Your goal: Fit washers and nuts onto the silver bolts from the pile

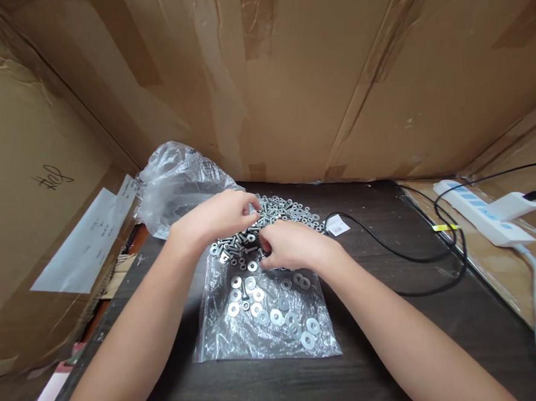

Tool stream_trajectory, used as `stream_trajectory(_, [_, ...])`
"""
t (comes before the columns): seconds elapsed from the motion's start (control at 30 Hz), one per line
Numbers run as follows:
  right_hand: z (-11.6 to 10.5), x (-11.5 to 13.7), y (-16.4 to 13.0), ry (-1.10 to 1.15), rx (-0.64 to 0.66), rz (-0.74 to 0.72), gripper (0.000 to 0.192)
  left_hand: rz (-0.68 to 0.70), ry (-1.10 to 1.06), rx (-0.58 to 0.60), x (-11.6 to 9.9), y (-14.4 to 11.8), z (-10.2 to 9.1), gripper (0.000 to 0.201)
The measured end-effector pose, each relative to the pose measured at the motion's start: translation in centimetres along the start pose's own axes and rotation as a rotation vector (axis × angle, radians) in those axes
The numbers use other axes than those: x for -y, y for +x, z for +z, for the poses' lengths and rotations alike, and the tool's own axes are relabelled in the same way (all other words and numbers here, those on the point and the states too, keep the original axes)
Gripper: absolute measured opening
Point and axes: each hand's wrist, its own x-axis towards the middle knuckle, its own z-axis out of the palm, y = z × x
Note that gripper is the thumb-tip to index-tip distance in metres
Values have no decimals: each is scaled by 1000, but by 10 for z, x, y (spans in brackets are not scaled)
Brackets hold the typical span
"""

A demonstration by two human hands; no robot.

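Observation:
A heap of bolts, nuts and washers (239, 246) lies on the dark table, partly over a clear plastic zip bag (213, 343). My left hand (226, 214) reaches over the heap's left side, its fingers curled toward the thumb at the metal pieces; what they hold, if anything, cannot be seen. Close by, my right hand (285, 245) is at the heap's front edge with thumb and fingers pinched together. Something small and metallic shows at its fingertips, too small to name. Several flat washers (276, 317) and a single bolt (244, 289) are spread over the zip bag.
Behind my left hand stands a crumpled clear plastic bag (176, 182). A small white label (337, 225) lies right of the heap, beside a looped black cable (403, 259). A white power strip (482, 214) is at the right. Cardboard walls (297, 90) enclose the table.

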Motion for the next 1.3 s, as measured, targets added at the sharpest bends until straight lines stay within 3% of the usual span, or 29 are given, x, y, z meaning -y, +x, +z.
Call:
stream_trajectory(0.37, [11, 14, 4, -103, -28, -12, 23, 6, -43, 80, 0, 3, 2, 30])
stream_trajectory(0.6, [-10, -22, -2, 119, -44, -137, 10, 60, -45, 48, -10, -2, 0, 33])
stream_trajectory(0.73, [-31, -54, -11, 382, -89, -91, 13, 162, -142, -15, -21, -5, -1, 42])
stream_trajectory(0.87, [-46, -72, -24, 602, -140, -128, 25, 268, -265, -123, -31, -5, -1, 35])
stream_trajectory(1.07, [-50, -73, -31, 768, -138, -191, 33, 276, -391, -245, -34, 1, 3, 18])
stream_trajectory(1.3, [-53, -64, -32, 741, -415, -178, 28, 169, -470, -453, -37, 4, 4, 20])
